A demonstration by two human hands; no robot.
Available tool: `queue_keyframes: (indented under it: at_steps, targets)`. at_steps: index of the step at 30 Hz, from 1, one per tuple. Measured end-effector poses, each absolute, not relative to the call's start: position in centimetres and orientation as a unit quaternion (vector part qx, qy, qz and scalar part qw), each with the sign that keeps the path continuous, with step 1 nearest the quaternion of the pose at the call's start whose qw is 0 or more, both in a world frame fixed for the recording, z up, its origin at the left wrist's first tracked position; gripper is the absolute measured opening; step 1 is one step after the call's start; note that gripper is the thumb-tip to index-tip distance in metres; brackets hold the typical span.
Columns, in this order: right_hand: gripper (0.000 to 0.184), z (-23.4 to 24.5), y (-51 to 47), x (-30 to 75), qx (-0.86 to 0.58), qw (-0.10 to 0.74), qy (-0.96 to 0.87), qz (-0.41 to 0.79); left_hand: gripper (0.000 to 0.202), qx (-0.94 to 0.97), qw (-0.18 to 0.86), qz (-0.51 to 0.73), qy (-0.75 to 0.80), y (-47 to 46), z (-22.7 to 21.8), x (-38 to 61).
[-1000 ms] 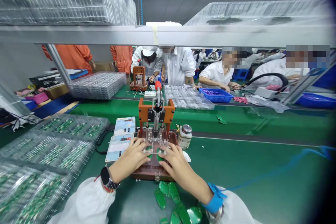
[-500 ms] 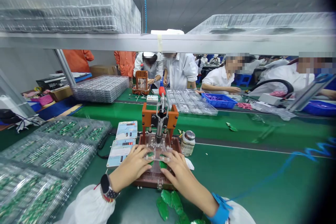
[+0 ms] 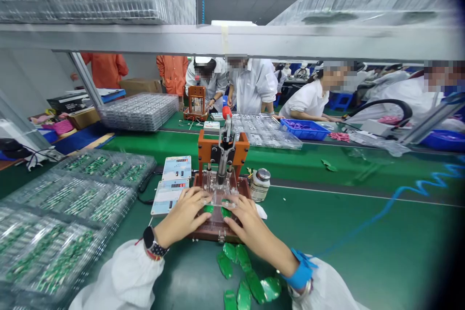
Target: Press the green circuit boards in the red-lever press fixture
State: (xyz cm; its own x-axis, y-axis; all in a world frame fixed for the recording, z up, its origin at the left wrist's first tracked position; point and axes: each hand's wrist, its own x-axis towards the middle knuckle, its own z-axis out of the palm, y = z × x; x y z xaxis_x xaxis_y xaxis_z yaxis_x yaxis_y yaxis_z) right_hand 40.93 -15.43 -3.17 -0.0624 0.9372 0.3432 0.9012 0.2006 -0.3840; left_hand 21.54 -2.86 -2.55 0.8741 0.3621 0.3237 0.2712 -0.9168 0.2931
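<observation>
A test fixture (image 3: 223, 150) with an orange frame, a red-knobbed lever and a brown base stands in front of me. Small green circuit boards (image 3: 225, 212) lie under its clear plate, partly covered by my fingers. My left hand (image 3: 186, 214) rests at the left side, fingers stretched over the plate's edge and thumb beside a green board (image 3: 208, 208). From the right, my right hand (image 3: 244, 215) reaches in likewise, its fingers spread over the other board. Neither hand visibly grips anything. Several loose green oval boards (image 3: 244, 256) lie in front of the base.
Two counter boxes (image 3: 170, 196) with red digits stand left of the fixture, a lidded jar (image 3: 260, 185) right. Clear trays of green boards (image 3: 109, 184) fill the left. A shelf (image 3: 225, 41) crosses overhead. A blue coiled cord (image 3: 385, 208) runs to my right wristband. Co-workers sit opposite.
The view has tilted down slightly, showing more loose boards in front of the fixture. Both hands stay at the fixture, with the fingers shifting only slightly.
</observation>
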Motion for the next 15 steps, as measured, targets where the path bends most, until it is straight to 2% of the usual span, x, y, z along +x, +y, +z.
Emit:
queue_keyframes:
  at_steps: [10,13,15]
  targets:
    - [0.026,-3.0,-16.1,41.7,-0.627,0.303,-0.717,0.042,0.027,0.956,0.159,0.184,0.162,-3.0,-2.3,21.3]
    - [0.024,-0.6,-16.2,42.9,-0.620,0.355,-0.698,0.043,0.029,0.945,0.199,0.184,0.181,-3.1,-2.7,21.4]
    - [0.026,2.3,-15.8,43.9,-0.618,0.405,-0.674,0.013,0.041,0.929,0.234,0.192,0.212,-3.1,-3.2,21.4]
